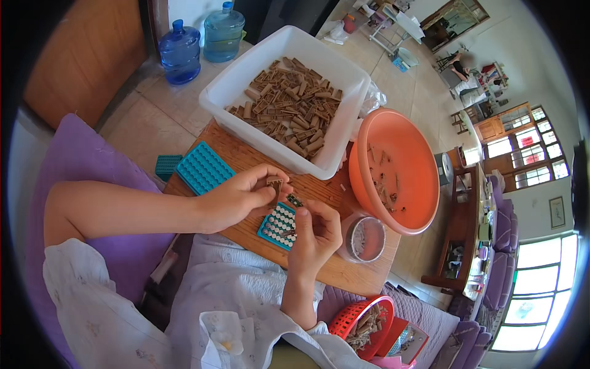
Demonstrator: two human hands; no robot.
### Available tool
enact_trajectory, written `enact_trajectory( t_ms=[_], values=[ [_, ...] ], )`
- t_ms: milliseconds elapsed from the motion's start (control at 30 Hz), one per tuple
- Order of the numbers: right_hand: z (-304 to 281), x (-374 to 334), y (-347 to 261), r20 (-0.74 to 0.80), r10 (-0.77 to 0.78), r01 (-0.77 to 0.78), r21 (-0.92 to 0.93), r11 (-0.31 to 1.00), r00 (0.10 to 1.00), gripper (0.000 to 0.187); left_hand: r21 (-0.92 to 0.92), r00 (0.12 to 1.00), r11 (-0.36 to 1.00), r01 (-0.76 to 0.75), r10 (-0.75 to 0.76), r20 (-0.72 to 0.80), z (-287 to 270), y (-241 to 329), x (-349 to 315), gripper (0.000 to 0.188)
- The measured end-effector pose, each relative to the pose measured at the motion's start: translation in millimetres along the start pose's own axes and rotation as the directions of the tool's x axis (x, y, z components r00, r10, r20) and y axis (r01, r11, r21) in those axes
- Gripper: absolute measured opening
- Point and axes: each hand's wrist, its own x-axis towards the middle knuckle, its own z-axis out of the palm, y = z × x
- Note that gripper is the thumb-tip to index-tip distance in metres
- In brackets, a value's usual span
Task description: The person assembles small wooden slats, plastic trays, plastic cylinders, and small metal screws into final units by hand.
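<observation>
Head view, left hand (235, 202) crosswise, right hand (314, 238) curled

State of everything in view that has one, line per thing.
Left hand: pinching brown piece
Right hand: pinching green board
White tub: open, holding many brown pieces
Orange basin: open, small bits scattered inside
Small teal tray: mostly filled with white rounds
Large teal tray: lying on the table
Jar: open, pale contents
Blue jugs: upright
Red basket: open, holding pale brown pieces
</observation>
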Motion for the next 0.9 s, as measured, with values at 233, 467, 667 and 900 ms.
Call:
enact_trajectory(
  t_ms=[233,467,667,900],
  values=[
    [10,-9,16,0.000,-0.163,0.163,-0.081,0.983,0.987,0.010,0.358,0.986,0.919,-0.165,0.140,0.094,-2,-2,-3,0.030],
    [7,-14,22,-0.088,-0.179,0.185,0.066,0.981,0.980,0.009,0.233,0.989,0.961,-0.149,0.145,0.034,3,0,-3,0.032],
    [14,-19,18,0.065,-0.140,0.135,0.076,0.988,0.988,0.008,0.318,0.983,0.932,-0.175,0.185,0.000,-3,-3,-1,0.031],
    [14,-27,21,0.032,0.002,-0.010,0.250,0.968,0.999,0.009,0.392,0.977,0.895,-0.212,0.200,0.070,1,3,-2,0.031]
  ],
)
